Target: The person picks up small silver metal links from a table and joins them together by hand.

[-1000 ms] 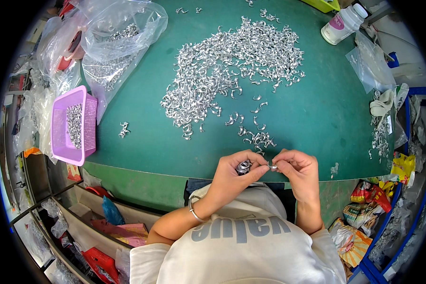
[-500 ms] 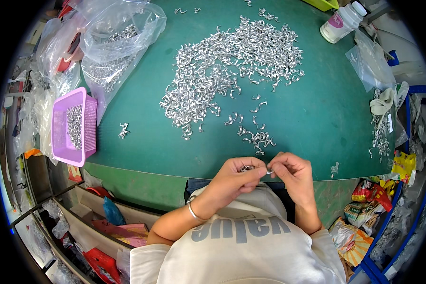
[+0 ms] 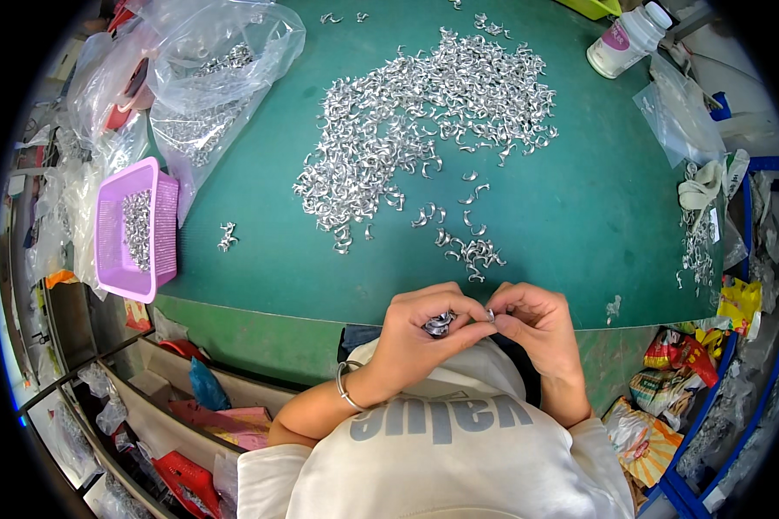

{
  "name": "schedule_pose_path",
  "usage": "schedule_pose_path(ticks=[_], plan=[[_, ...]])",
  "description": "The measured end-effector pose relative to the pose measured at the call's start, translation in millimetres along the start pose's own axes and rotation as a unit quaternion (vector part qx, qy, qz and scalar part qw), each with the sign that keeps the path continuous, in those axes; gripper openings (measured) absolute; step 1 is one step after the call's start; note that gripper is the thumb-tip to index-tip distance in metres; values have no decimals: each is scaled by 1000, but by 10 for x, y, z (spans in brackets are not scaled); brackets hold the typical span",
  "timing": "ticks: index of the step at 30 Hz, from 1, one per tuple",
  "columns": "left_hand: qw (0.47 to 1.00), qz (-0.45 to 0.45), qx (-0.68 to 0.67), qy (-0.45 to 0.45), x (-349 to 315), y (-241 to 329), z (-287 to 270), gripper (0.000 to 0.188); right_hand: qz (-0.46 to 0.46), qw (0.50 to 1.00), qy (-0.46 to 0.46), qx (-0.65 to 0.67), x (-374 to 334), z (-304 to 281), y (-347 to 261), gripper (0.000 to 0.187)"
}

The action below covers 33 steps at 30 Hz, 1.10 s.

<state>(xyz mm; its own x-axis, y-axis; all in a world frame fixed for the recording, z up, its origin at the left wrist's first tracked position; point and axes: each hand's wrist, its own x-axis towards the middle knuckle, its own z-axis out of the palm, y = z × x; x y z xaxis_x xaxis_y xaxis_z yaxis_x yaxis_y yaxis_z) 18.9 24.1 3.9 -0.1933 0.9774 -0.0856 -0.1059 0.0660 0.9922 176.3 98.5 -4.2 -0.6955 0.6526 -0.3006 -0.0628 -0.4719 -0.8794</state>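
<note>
Several small curved silvery metal pieces (image 3: 439, 325) lie in the curled palm of my left hand (image 3: 420, 333). Its thumb and forefinger reach toward my right hand (image 3: 537, 324), which pinches one small metal piece (image 3: 490, 315) where the fingertips of both hands meet. Both hands are over the table's near edge, in front of my body. Just beyond them sits a little cluster of the same curved pieces (image 3: 476, 254). Farther off, a big spread heap of them (image 3: 433, 99) covers the middle of the green table (image 3: 597, 216).
At the left edge stands a purple basket (image 3: 153, 233) partly filled with metal pieces. Behind it lies a clear plastic bag (image 3: 208, 121) of pieces. A white bottle (image 3: 627, 41) stands far right. A whitish cloth (image 3: 699, 185) and more pieces lie along the right edge.
My left hand has turned and opened slightly, so the pieces in its palm show more. My right hand has shifted slightly, its fingers still pinched beside the left fingertips.
</note>
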Motion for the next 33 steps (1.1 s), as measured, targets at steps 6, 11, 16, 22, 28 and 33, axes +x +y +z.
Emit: schedule_pose_path(ticks=[6,11,16,22,28,33], plan=[[980,-121,-154,-20,25,-40,-42,7,-23,993,92,-64,46,-104,54,11],[999,-24,-27,1,10,-15,-19,9,-199,823,206,-490,233,-219,218,17],[999,22,31,29,4,39,-14,12,-219,749,198,-593,289,-208,350,16],[998,34,22,40,-8,70,-38,13,-254,754,198,-572,301,-221,347,13],[999,27,0,36,-11,76,-33,11,-256,749,198,-579,308,-252,371,14],[999,29,-1,37,-20,103,-34,11,-237,812,192,-498,254,-144,240,23]])
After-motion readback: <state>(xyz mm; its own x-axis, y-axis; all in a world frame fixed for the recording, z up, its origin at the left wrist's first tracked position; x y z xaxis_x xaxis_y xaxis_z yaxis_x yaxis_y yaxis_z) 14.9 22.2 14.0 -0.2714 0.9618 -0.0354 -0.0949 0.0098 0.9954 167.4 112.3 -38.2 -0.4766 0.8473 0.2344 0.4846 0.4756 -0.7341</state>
